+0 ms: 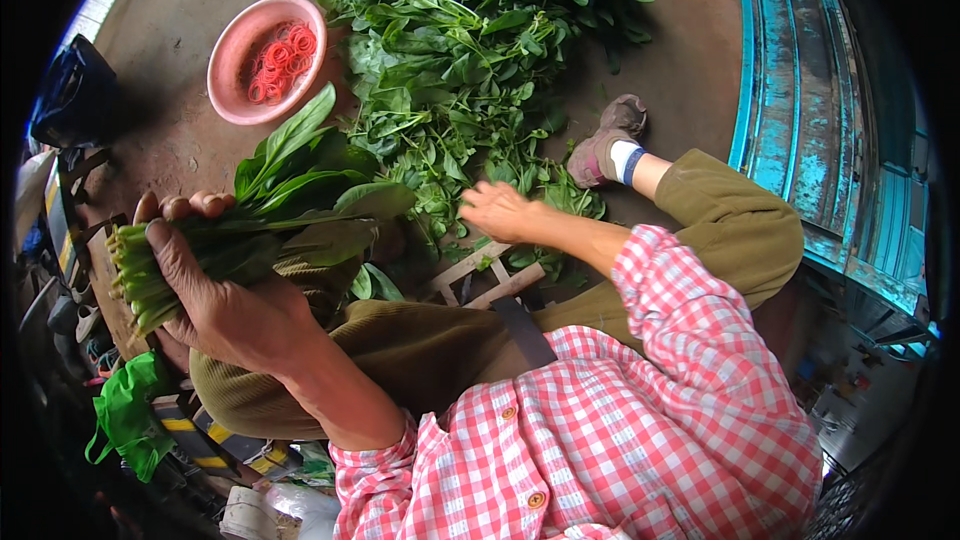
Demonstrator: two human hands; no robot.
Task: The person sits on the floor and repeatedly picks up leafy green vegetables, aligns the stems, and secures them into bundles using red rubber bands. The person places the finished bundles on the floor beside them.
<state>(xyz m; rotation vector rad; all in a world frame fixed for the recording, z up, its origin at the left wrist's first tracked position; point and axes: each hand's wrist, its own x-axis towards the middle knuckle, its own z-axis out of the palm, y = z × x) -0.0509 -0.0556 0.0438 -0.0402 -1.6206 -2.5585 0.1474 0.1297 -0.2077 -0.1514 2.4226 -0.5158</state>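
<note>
My left hand grips a thick bunch of leafy greens around its stems. The pale cut stem ends point left, and the broad leaves fan out to the upper right. My right hand is at the near edge of a large heap of loose greens on the floor. Its fingers are bent downward among small leaves, and their tips are hidden, so whether they pinch anything does not show. Beside the heap stands a pink plastic basin holding many red rubber bands.
A low wooden stool frame shows between my legs. On the right is a worn blue metal structure. A green bag hangs at lower left near yellow-and-black striped boards. A dark container stands at far left.
</note>
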